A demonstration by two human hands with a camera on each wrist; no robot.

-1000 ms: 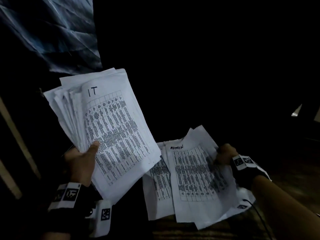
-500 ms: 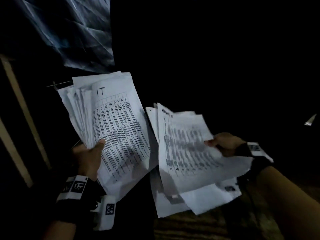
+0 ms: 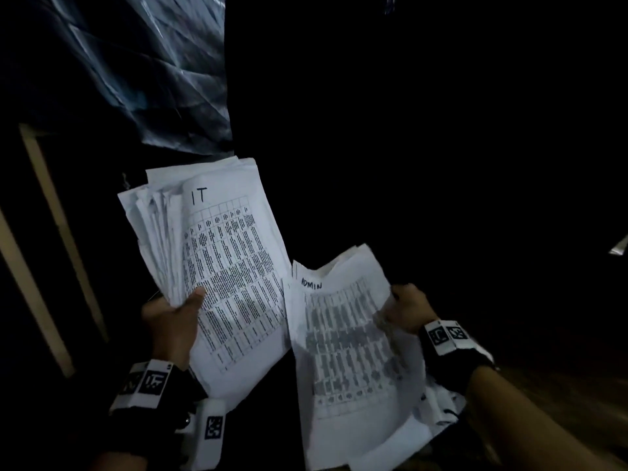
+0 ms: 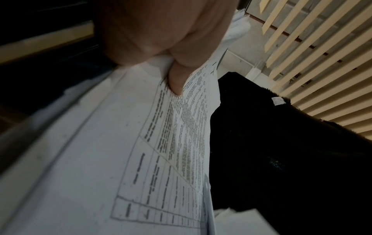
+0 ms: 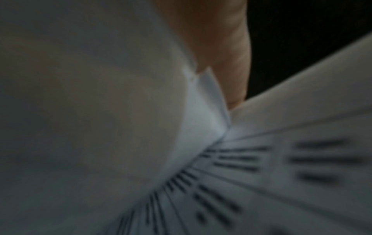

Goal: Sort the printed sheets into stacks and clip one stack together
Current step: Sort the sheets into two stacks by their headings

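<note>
My left hand (image 3: 176, 314) grips a thick fanned stack of printed sheets (image 3: 224, 266), its top sheet marked "IT", held up at centre left; the thumb (image 4: 177, 82) presses on the printed table of that stack (image 4: 141, 159). My right hand (image 3: 406, 309) holds the right edge of a thinner bundle (image 3: 346, 341) marked "ADMIN", tilted and blurred, just right of the IT stack. In the right wrist view a finger (image 5: 231, 63) lies against that blurred bundle (image 5: 261, 167). More white sheets (image 3: 438, 402) lie below it. No clip is visible.
The scene is very dark. A dark crinkled sheet of plastic or fabric (image 3: 146, 69) hangs at top left, pale wooden bars (image 3: 51, 239) run along the left, and slatted wood (image 4: 314, 63) shows in the left wrist view. A wooden surface (image 3: 560, 419) lies at lower right.
My right hand lifted the ADMIN bundle from the surface, swung it up toward the IT stack, then brought it lower again, face up. The left hand kept its stack nearly still.
</note>
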